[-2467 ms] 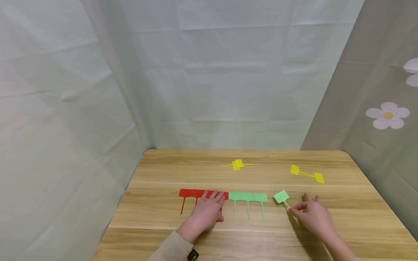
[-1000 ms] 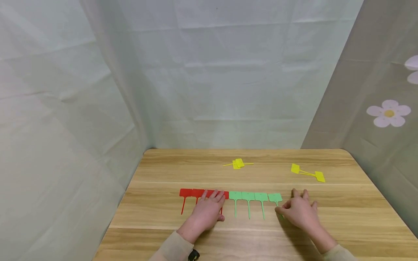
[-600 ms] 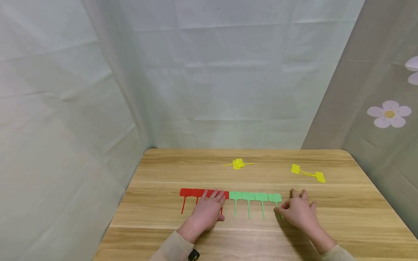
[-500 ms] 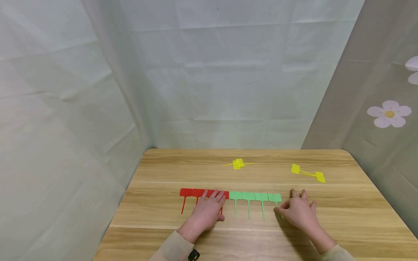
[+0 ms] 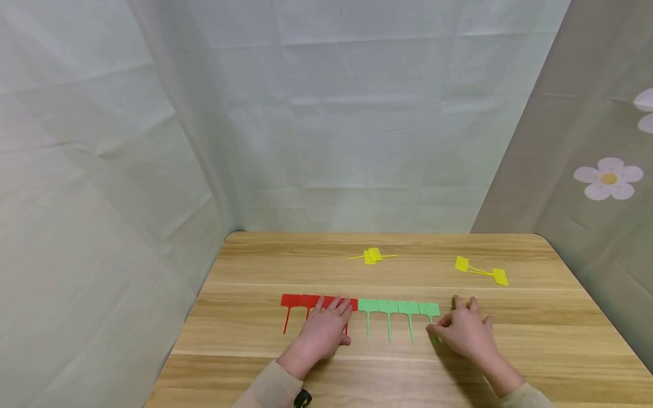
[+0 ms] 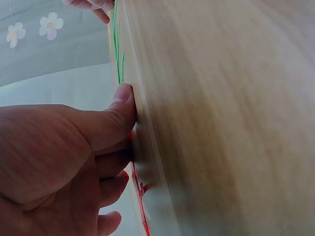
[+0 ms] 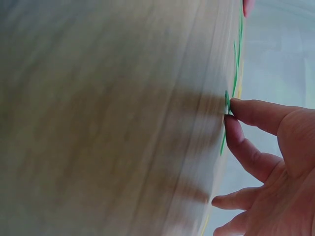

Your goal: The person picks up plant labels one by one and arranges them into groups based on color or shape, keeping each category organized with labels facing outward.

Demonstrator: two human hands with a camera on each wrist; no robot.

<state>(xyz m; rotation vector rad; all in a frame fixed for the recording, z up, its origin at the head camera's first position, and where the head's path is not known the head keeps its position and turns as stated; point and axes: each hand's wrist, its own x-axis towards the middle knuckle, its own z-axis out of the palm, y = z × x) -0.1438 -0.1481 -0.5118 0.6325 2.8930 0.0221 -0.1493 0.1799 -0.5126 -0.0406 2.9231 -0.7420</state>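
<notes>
Left hand (image 5: 322,333) lay fingers spread on the red tags (image 5: 291,300), lower centre of frame; right hand (image 5: 468,333) pinched the end green tag (image 5: 429,309) low down, lower right of centre, just beside three other green tags (image 5: 388,306). From where I stood, a sideways tug could've skewed that row, and sliding left fingers could've dragged red ones crooked.

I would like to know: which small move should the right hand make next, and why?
Probably the right hand should release the stem of the rightmost green tag and lift away. It pinches that stem now, while the tag already lies close beside its green neighbour, roughly in line with it, so little further adjustment seems needed.
</notes>
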